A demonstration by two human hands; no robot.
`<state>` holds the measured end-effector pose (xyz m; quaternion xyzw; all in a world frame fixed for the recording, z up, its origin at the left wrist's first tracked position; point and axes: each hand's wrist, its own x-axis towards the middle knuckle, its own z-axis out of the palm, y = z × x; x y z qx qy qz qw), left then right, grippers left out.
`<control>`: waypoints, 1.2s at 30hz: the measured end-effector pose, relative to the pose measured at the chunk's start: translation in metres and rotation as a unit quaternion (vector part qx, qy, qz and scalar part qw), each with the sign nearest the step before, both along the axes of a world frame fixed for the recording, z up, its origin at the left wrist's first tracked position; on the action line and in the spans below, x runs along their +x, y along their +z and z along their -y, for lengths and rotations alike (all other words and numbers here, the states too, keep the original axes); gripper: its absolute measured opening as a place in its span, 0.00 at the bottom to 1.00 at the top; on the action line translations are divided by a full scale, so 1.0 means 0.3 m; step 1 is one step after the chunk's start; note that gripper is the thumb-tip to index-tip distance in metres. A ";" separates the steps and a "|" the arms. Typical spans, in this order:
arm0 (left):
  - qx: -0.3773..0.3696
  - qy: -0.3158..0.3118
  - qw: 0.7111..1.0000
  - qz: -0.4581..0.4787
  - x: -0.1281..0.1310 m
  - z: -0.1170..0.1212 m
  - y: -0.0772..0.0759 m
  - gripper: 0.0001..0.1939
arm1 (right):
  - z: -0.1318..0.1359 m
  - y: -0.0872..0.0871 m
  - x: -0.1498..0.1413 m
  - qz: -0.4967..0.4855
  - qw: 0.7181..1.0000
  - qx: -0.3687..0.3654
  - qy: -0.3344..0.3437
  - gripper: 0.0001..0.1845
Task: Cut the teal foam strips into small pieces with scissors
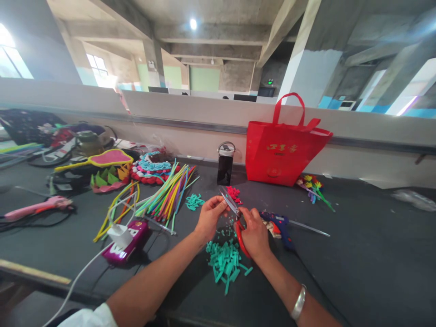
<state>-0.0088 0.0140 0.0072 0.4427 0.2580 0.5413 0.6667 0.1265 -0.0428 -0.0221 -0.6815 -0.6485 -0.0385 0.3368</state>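
Observation:
My right hand (pixel 255 232) is wrapped round the red handles of a pair of scissors (pixel 233 203), whose blades point up and to the left. At the blades, my left hand (pixel 211 217) has its thumb and fingers pinched together; what they hold is too small to make out. Below both hands lies a pile of cut green strips (pixel 225 261), with tiny green bits scattered above it. A small heap of red pieces (pixel 233 194) sits just beyond the blades. Left of it is a smaller heap of green pieces (pixel 194 202).
A blue glue gun (pixel 281 222) lies right of my right hand. Behind stand a dark bottle (pixel 225 165) and a red bag (pixel 284 152). Coloured stems (pixel 170 195), a purple power strip (pixel 127 245) with a white plug, and a pink glue gun (pixel 39 209) are to the left.

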 end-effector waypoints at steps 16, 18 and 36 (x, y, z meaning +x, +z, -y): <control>-0.005 -0.014 1.000 0.009 0.005 0.011 -0.018 0.11 | -0.006 -0.017 -0.005 -0.004 1.000 -0.012 -0.015 0.18; -0.009 -0.016 1.000 0.008 0.007 0.014 -0.021 0.11 | -0.006 -0.016 -0.005 -0.005 1.000 -0.015 -0.016 0.18; -0.007 -0.002 1.000 0.019 0.005 0.001 -0.021 0.08 | -0.022 -0.017 0.014 -0.101 0.995 0.015 0.022 0.14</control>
